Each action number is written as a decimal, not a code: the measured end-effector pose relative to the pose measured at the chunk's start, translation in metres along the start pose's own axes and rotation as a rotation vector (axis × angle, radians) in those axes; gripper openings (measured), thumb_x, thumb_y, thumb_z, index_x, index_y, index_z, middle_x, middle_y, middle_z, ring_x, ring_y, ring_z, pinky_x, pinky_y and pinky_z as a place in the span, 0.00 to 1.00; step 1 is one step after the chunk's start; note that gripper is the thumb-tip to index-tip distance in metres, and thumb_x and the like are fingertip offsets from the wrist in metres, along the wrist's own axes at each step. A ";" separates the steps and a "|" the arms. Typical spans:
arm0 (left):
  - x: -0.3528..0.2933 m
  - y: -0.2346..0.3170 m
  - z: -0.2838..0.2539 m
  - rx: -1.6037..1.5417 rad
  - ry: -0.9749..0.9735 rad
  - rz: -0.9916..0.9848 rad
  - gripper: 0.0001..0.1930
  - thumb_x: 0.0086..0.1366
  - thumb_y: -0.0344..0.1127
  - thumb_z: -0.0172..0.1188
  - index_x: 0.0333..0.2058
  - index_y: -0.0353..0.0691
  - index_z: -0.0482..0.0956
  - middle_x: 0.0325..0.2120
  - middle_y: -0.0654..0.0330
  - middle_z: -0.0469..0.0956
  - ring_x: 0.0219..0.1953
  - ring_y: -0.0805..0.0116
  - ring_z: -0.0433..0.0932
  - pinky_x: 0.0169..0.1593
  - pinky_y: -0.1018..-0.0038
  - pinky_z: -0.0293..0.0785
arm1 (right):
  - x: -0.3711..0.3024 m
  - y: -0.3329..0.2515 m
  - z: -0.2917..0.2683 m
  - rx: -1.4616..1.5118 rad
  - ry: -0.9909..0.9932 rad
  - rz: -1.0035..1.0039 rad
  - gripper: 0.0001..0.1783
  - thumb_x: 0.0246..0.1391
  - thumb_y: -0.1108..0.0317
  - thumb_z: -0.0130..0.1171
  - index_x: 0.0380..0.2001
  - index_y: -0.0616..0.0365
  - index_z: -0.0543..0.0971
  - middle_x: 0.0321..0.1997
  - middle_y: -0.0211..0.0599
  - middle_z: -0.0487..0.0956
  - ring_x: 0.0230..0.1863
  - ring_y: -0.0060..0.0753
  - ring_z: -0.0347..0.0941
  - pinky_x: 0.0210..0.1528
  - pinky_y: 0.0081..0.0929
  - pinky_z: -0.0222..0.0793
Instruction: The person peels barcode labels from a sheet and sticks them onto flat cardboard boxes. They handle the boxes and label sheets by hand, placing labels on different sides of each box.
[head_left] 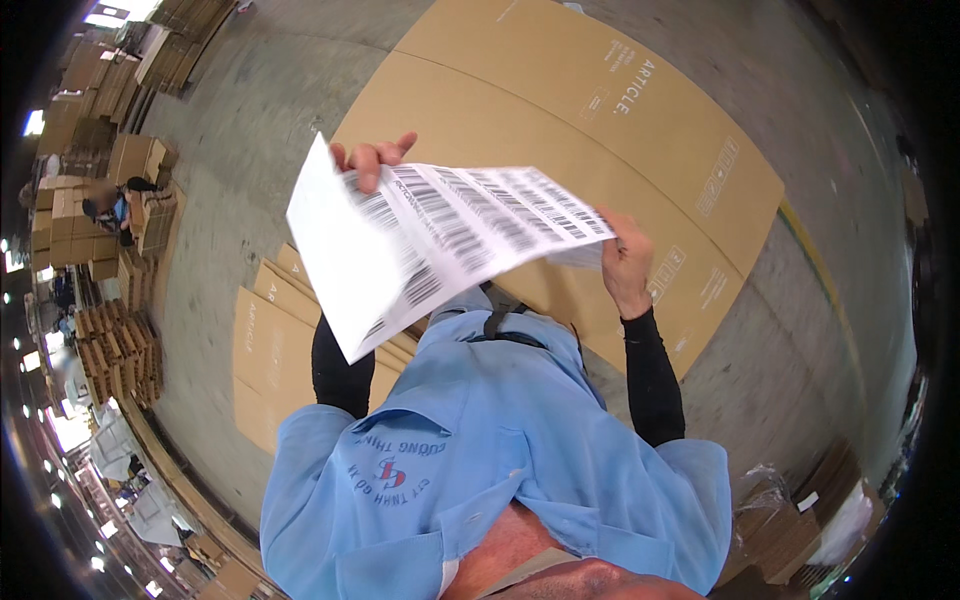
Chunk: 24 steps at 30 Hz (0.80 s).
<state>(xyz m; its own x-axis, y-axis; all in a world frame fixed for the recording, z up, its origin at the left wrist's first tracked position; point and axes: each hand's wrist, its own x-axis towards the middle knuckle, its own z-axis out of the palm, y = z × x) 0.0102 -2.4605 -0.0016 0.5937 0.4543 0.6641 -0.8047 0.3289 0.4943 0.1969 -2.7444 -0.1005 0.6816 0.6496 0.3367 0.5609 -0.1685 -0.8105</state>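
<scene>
A white sheet of barcode labels is held up in front of my body, bowed and tilted, with rows of black bars across it. My left hand grips its far edge near the left corner, fingers curled over the top; the thumb is hidden by the paper. At the right end, my right hand pinches the sheet's edge. Beneath and beyond both hands lies a large flat brown cardboard carton with creases and printed marks. The sheet covers part of the carton.
More flat cartons lie overlapped on the floor at my left. Wooden pallets and stacked cartons stand farther left, where another person is. Cardboard and clear plastic wrap sit at lower right. A yellow line marks the floor.
</scene>
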 end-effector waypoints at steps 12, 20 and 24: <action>0.042 -0.069 -0.061 -1.196 0.501 -0.305 0.12 0.70 0.50 0.55 0.36 0.49 0.76 0.34 0.70 0.77 0.52 0.68 0.74 0.74 0.61 0.52 | -0.034 -0.050 0.036 -0.085 -0.092 0.261 0.40 0.51 0.71 0.66 0.68 0.58 0.65 0.70 0.46 0.67 0.72 0.46 0.60 0.72 0.41 0.53; 0.021 -0.101 -0.033 -1.021 0.305 -0.800 0.26 0.64 0.64 0.59 0.42 0.46 0.75 0.42 0.61 0.73 0.53 0.63 0.71 0.76 0.49 0.47 | 0.036 -0.096 0.030 0.273 0.050 0.403 0.48 0.54 0.58 0.68 0.70 0.67 0.58 0.71 0.54 0.63 0.74 0.48 0.57 0.74 0.41 0.50; -0.007 -0.101 -0.009 -1.202 0.231 -1.055 0.38 0.67 0.72 0.45 0.52 0.40 0.74 0.39 0.58 0.69 0.53 0.55 0.70 0.71 0.39 0.50 | 0.087 -0.098 0.026 0.334 -0.012 0.488 0.45 0.59 0.54 0.64 0.70 0.69 0.58 0.69 0.56 0.66 0.71 0.47 0.61 0.72 0.40 0.54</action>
<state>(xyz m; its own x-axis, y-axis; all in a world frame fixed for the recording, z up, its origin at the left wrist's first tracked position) 0.0873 -2.4895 -0.0616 0.9330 -0.3108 0.1814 0.3352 0.9340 -0.1237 0.1892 -2.6518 -0.0043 0.8174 0.5640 -0.1171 0.0042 -0.2091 -0.9779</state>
